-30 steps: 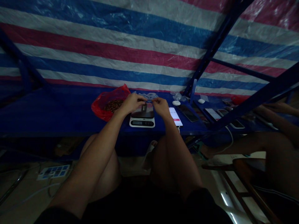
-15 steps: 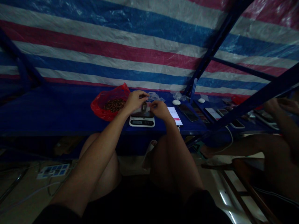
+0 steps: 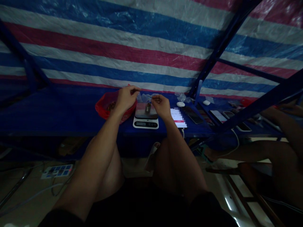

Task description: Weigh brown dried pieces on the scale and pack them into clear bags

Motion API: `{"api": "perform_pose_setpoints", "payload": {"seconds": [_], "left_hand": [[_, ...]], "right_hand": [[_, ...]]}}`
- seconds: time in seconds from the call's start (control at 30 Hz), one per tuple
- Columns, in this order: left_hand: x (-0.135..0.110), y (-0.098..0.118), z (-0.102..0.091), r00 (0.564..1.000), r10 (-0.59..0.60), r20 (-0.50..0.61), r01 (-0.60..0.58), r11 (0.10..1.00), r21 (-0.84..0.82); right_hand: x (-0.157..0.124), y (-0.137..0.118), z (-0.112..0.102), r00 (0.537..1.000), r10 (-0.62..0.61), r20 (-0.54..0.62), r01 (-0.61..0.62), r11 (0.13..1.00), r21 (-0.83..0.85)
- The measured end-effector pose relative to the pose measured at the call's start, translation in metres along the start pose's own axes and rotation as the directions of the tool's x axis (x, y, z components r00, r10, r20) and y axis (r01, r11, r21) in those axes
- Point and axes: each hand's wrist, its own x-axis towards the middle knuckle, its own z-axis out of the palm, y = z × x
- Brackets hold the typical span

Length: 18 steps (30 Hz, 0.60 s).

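Observation:
My left hand (image 3: 126, 99) and my right hand (image 3: 161, 106) are raised above a digital kitchen scale (image 3: 145, 116), their fingertips pinched. Between them lies a thin clear plastic bag (image 3: 145, 97), which both hands seem to hold, though the dim light blurs it. A small metal cylinder (image 3: 148, 107) stands upright on the scale's dark platform. My left hand partly hides a red plastic bag (image 3: 105, 102) of brown beans or nuts. A phone with a white screen (image 3: 178, 118) lies just beyond my right wrist.
The blue table (image 3: 59, 110) holds several phones, including a dark one (image 3: 193, 115), and a white oval object (image 3: 180, 104). A co-worker's hand (image 3: 291, 109) is at far right. A blue metal frame (image 3: 220, 47) stands before a striped tarp (image 3: 118, 50).
Both hands have risen and drawn back from the scale's platform, lifting the clear plastic with them. My left hand has moved further over the red bag, and the view has shifted slightly.

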Motion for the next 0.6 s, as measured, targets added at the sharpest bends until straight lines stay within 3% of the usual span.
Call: {"api": "perform_pose_setpoints", "payload": {"seconds": [0.13,0.23,0.3,0.37,0.47,0.6], "left_hand": [[-0.003,-0.041,-0.043,0.979,-0.201,-0.037,0.203,0.948,0.245],[-0.007,-0.073,-0.057,0.925,-0.367,0.100,0.297,0.861,0.413],[-0.010,-0.084,-0.056,0.889,-0.412,0.200,0.290,0.844,0.451],[-0.011,-0.087,-0.050,0.885,-0.402,0.236,0.261,0.847,0.462],[-0.011,-0.086,-0.042,0.905,-0.363,0.222,0.218,0.844,0.490],[-0.014,-0.085,-0.039,0.923,-0.337,0.186,0.208,0.843,0.496]], "right_hand": [[-0.002,-0.009,0.004,0.999,-0.005,0.041,0.005,1.000,-0.005],[-0.002,-0.017,0.005,0.997,0.004,0.073,0.002,0.996,-0.086],[-0.001,-0.021,0.006,0.996,-0.010,0.088,0.024,0.988,-0.155],[-0.002,-0.024,0.006,0.994,-0.025,0.108,0.047,0.977,-0.209],[-0.004,-0.027,0.006,0.994,-0.036,0.103,0.061,0.966,-0.253],[-0.007,-0.025,0.004,0.999,-0.041,0.010,0.043,0.977,-0.208]]}}
